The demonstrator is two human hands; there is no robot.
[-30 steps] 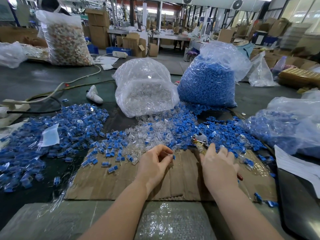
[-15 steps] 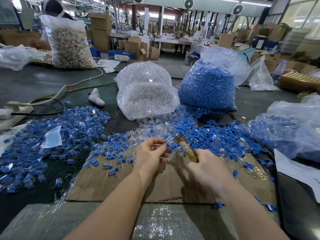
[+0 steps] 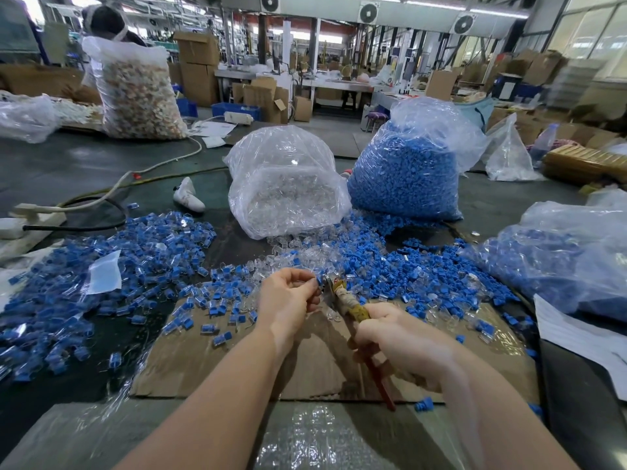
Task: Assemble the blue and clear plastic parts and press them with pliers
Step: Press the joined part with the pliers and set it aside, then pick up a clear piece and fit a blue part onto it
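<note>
My left hand (image 3: 288, 300) pinches a small blue and clear plastic part (image 3: 319, 283) at its fingertips, above the cardboard sheet (image 3: 237, 361). My right hand (image 3: 397, 337) grips the pliers (image 3: 346, 301) by their tape-wrapped and red handles. The metal jaws point up and left and meet the part held by my left hand. Loose blue parts (image 3: 390, 266) and clear parts (image 3: 291, 257) lie spread just beyond both hands. A heap of joined blue-and-clear pieces (image 3: 101, 259) covers the table to the left.
A bag of clear parts (image 3: 285, 191) and a bag of blue parts (image 3: 407, 171) stand behind the loose pile. Another bag with blue pieces (image 3: 556, 259) lies at the right, white paper (image 3: 576, 334) beside it. Cables and a power strip (image 3: 30, 215) lie far left.
My right hand picked the pliers out of the blue pile and swung them left to my left hand. The jaws now meet the part my left hand holds.
</note>
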